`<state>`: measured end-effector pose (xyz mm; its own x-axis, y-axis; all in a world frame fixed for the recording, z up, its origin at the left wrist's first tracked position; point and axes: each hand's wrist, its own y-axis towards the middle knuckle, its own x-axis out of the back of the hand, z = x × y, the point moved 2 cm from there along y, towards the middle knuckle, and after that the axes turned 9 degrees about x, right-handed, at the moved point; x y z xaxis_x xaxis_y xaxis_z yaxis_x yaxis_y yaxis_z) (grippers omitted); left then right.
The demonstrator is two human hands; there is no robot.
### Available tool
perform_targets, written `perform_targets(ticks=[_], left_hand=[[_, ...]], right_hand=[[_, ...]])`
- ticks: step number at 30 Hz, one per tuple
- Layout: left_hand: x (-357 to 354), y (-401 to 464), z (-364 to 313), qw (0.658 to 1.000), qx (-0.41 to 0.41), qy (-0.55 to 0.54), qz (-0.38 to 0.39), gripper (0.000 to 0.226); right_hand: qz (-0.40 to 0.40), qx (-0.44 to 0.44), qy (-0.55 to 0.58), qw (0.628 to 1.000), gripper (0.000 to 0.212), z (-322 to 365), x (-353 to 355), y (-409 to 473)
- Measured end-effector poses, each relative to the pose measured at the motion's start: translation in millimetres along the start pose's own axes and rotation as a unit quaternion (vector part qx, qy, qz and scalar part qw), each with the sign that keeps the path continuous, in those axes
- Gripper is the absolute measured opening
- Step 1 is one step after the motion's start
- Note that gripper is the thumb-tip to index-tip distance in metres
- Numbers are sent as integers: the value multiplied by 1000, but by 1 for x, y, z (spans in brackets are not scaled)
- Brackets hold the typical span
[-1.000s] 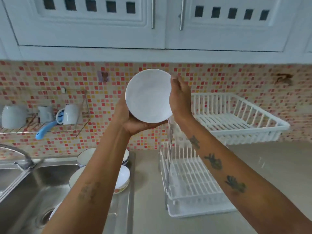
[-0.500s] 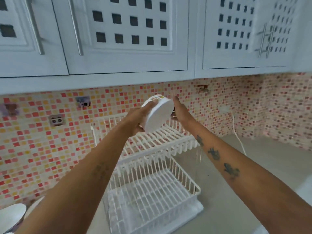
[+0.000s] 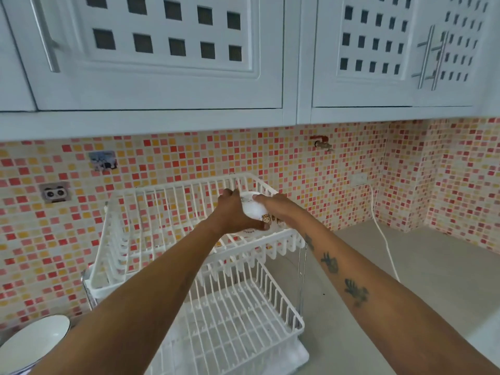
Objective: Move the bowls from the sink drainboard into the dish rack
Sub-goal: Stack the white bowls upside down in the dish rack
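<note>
A white bowl [image 3: 254, 212] with a small cartoon print is turned upside down in the right part of the dish rack's upper tier [image 3: 151, 212]. My left hand [image 3: 232, 212] grips its left side and my right hand [image 3: 276, 205] covers its right side. Whether the bowl rests on the wires or hangs just above them I cannot tell. The white two-tier dish rack stands on the counter against the mosaic wall, and its lower tier [image 3: 238, 315] holds nothing. Another white bowl [image 3: 35, 339] shows at the bottom left corner, partly cut off.
White wall cabinets [image 3: 162, 55] hang low above the rack. A white cable [image 3: 384, 239] runs down the wall and across the grey counter [image 3: 405, 272] to the right of the rack. Small stickers and a red tap are on the tiled wall.
Both hands carried the bowl from chest height over the sink rightwards, turned it upside down and lowered it into the rack's upper tier. The view swung right, away from the sink.
</note>
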<state>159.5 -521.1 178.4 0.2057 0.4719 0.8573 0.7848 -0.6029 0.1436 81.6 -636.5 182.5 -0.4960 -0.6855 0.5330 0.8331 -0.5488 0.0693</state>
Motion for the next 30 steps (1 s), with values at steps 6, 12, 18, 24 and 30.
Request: perform_targets(ticks=[6, 12, 18, 24, 30], left_hand=[[-12, -2, 6, 996, -17, 81, 23, 112], [-14, -6, 5, 994, -13, 104, 35, 114], [0, -18, -1, 991, -14, 116, 68, 124], [47, -47, 28, 1000, 17, -10, 20, 114], [116, -97, 123, 983, 101, -77, -133, 88]], right_hand=[[35, -11, -52, 998, 51, -8, -5, 12], [15, -6, -72, 997, 51, -8, -7, 11], [-194, 120, -214, 950, 35, 2, -2, -9], [-252, 285, -112, 918, 27, 40, -24, -36], [-200, 414, 62, 886, 28, 139, -113, -68]])
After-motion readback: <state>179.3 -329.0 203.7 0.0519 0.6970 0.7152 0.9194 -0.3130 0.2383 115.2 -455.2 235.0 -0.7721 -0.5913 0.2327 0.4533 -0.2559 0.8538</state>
